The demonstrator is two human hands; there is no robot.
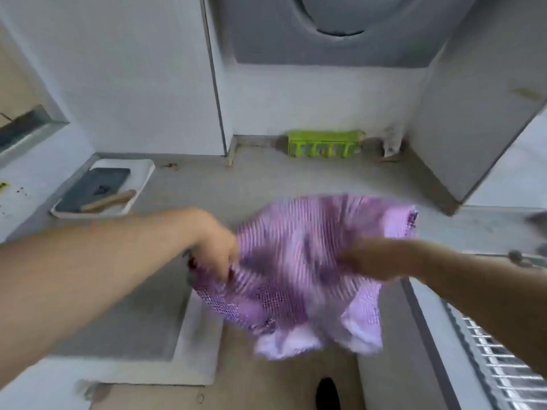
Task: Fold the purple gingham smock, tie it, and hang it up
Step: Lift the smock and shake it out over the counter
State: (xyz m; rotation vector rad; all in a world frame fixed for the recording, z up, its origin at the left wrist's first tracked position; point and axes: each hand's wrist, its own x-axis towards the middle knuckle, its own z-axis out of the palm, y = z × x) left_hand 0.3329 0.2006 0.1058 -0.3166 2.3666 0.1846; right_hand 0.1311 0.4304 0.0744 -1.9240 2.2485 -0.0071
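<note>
The purple gingham smock (299, 270) hangs bunched in the air in front of me, above the grey counter's edge, and it is blurred by motion. My left hand (214, 247) grips its left edge with the fingers curled into the cloth. My right hand (373, 258) holds its right side, partly buried in the folds. The lower part of the smock droops loose below both hands, showing a paler inner side. No ties can be made out in the blur.
A grey counter (266, 179) runs ahead. A white tray (139, 179) holding a dark slab and a wooden-handled tool sits at the left. A green rack (324, 143) stands at the back wall. A wire rack (503, 365) lies at the lower right.
</note>
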